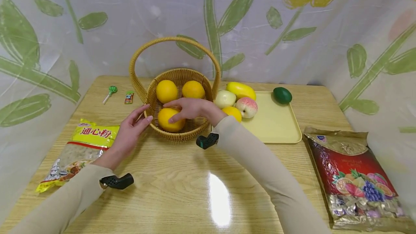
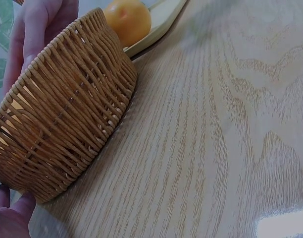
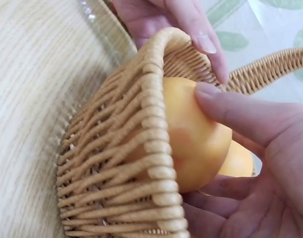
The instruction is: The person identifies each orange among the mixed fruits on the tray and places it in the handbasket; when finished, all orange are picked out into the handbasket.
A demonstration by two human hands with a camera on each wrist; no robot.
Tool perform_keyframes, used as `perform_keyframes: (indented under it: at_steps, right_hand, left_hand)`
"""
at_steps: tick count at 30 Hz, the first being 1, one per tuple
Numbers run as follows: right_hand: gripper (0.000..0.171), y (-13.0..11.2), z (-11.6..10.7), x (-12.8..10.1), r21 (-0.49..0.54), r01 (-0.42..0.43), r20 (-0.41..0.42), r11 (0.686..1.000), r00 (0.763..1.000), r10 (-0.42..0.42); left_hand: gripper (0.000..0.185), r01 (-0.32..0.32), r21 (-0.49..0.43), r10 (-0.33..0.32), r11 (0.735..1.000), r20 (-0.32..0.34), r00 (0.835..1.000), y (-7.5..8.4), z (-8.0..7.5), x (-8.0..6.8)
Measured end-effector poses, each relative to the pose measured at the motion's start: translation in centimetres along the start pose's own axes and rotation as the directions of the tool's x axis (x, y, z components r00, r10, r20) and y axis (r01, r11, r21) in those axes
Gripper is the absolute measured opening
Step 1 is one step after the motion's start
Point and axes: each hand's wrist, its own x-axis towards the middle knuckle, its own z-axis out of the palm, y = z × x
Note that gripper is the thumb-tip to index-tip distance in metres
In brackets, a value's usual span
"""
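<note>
A wicker basket (image 1: 177,137) with a tall hoop handle stands at the back of the table. Inside are three oranges; two, a left orange (image 1: 167,91) and a right orange (image 1: 193,90), sit toward the back. My right hand (image 1: 191,108) reaches in over the right rim and holds the front orange (image 1: 171,120). In the right wrist view, the thumb lies on top of this orange (image 3: 193,134) and fingers pass beneath it. My left hand (image 1: 131,127) touches the basket's left side, its fingertips right at the rim and holding nothing.
Right of the basket, a yellow tray (image 1: 276,125) bears a peach (image 1: 247,107), a pale round fruit (image 1: 225,99), a yellow oblong fruit (image 1: 241,90), another orange (image 1: 232,113) and a dark green fruit (image 1: 282,95). Bags (image 1: 357,176) (image 1: 81,151), a lollipop (image 1: 112,90) and a small packet (image 1: 129,97) lie around.
</note>
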Motion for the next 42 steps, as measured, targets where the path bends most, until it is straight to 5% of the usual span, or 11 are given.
perform_keyframes:
  at_steps: [13, 23, 32, 36, 42]
  right_hand:
    - [0.062, -1.0, 1.0, 0.4, 0.015, 0.054, -0.136, 0.998, 0.989, -0.052]
    - [0.05, 0.4, 0.7, -8.0, 0.12, 0.188, -0.38, 0.975, 0.916, -0.13]
    - [0.055, 5.4, 1.0, -15.4, 0.301, 0.097, -0.574, 0.949, 0.813, 0.1]
    - [0.058, 7.4, 1.6, -17.1, 0.423, 0.052, -0.607, 0.905, 0.757, 0.24]
    - [0.062, 9.3, 2.8, -18.4, 0.548, 0.065, -0.593, 0.834, 0.733, 0.332]
  left_hand:
    - [0.064, -0.013, 0.008, 0.013, 1.0, -0.006, 1.0, -0.3, -0.1, 0.1]
    - [0.062, -0.015, 0.002, 0.015, 1.0, -0.012, 1.0, -0.1, 0.2, -0.1]
    - [0.063, -0.003, -0.012, 0.003, 1.0, -0.014, 1.0, 0.0, 0.0, -0.1]
    - [0.063, -0.006, -0.012, 0.006, 1.0, -0.014, 1.0, 0.2, 0.0, -0.1]
    - [0.063, -0.006, -0.031, 0.005, 0.999, -0.012, 1.0, 0.2, 0.2, -0.1]
